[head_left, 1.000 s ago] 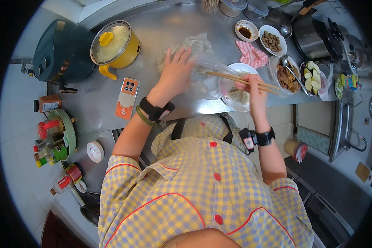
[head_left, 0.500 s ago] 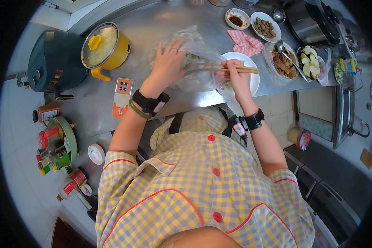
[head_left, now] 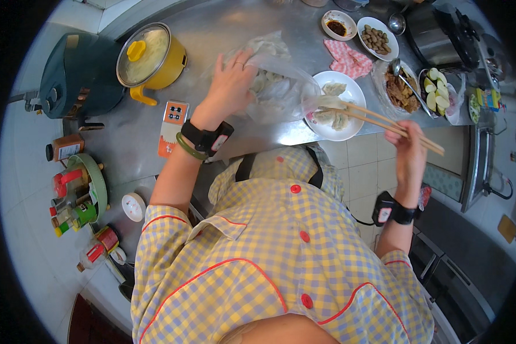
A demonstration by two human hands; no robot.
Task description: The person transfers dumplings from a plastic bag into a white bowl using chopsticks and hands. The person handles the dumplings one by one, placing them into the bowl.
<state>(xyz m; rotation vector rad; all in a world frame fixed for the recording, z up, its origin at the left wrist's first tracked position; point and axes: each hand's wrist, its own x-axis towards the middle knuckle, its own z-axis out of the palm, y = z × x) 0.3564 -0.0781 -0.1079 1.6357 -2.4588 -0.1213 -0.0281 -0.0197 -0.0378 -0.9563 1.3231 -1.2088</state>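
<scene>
My right hand is closed round a pair of wooden chopsticks. Their far ends meet a pale dumpling at the mouth of a clear plastic bag. Under the tips lies a white plate, where a few dumplings rest; the bag's edge overlaps its left side. Whitish dumplings show blurrily through the plastic. My left hand rests on the bag's left part with its fingers stretched apart. Its thumb is hard to make out.
A yellow lidded pot and a dark green cooker stand left, near an orange-and-white kitchen scale. At the right are a checked cloth, a sauce bowl, a plate of peanuts, a meat dish and cut fruit.
My right hand has moved right and nearer to me with the chopsticks, drawing their tips from inside the bag to above the plate. My left hand stays on the bag, its fingers slightly more bent.
</scene>
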